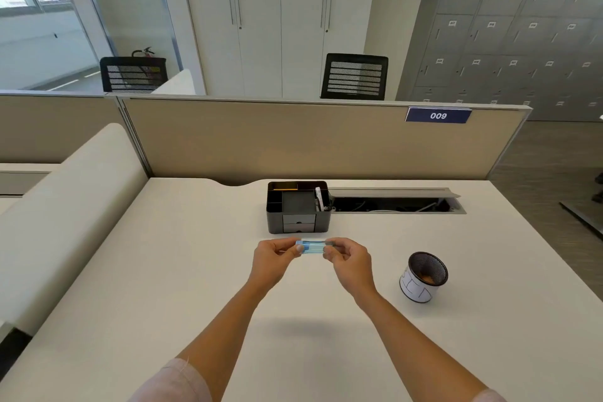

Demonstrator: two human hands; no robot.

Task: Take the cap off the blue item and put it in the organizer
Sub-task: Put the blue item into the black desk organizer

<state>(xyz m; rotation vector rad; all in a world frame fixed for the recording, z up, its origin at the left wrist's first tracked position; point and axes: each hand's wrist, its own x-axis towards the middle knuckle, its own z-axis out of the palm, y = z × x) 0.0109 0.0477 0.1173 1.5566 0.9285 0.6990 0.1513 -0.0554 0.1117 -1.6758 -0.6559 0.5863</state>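
Blue sign (438, 115) on desk partition (293, 140) reads "009". Locker (522, 26) number tags too small to read

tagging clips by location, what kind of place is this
Most likely an open-plan office: a desk behind a partition numbered 009, numbered lockers along the wall, and mesh office chairs beyond.

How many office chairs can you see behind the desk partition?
2: one black mesh chair at far left near the glass wall, another black mesh chair in front of the white cabinets. The partition may hide more.
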